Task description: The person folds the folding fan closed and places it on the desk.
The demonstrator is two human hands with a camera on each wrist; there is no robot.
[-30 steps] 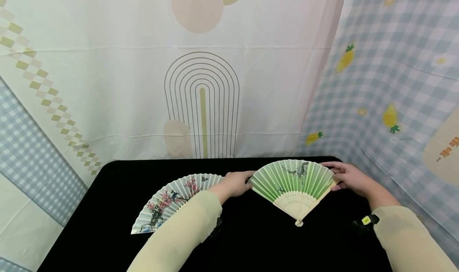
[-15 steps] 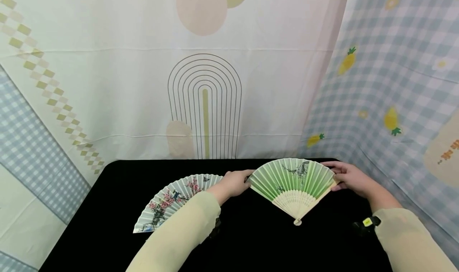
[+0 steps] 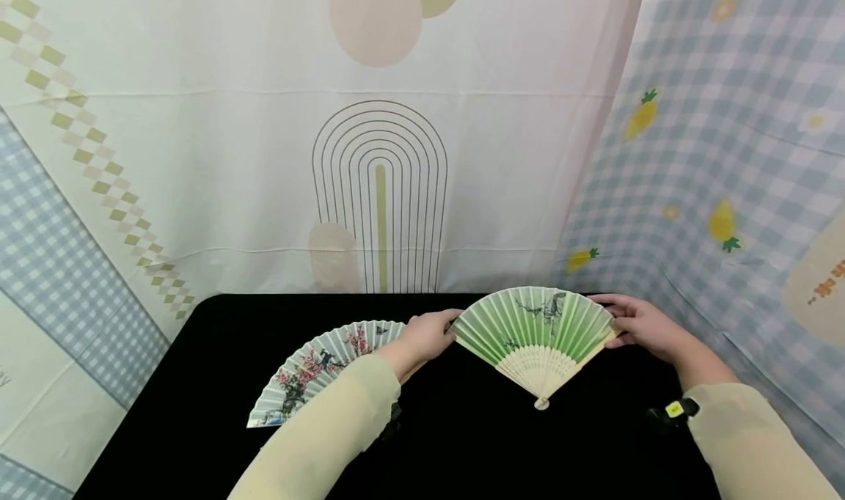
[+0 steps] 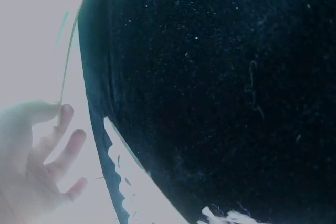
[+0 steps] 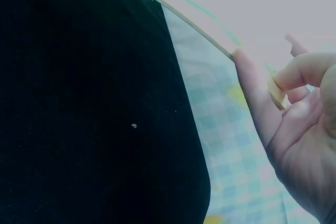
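Observation:
A green folding fan (image 3: 538, 328), spread wide with its pale ribs meeting at a pivot at the bottom, is held up between both hands. My left hand (image 3: 425, 336) pinches its left outer edge; in the left wrist view the thumb and index finger of the left hand (image 4: 42, 156) meet on the thin guard stick. My right hand (image 3: 643, 328) grips the right outer edge, thumb and fingers on the wooden guard in the right wrist view. A second folding fan (image 3: 310, 375), white with pink blossoms and a bird, lies spread on the table, partly hidden under the left forearm.
The table has a black cloth (image 3: 475, 449) over it. Behind it hangs a white curtain (image 3: 515, 155) with an arch pattern, and a blue checked curtain (image 3: 746, 141) with pineapples stands close by the right hand.
The green fan and the left hand have shifted slightly left and up, with the right hand moving a little along with them. The white fan stays where it lies.

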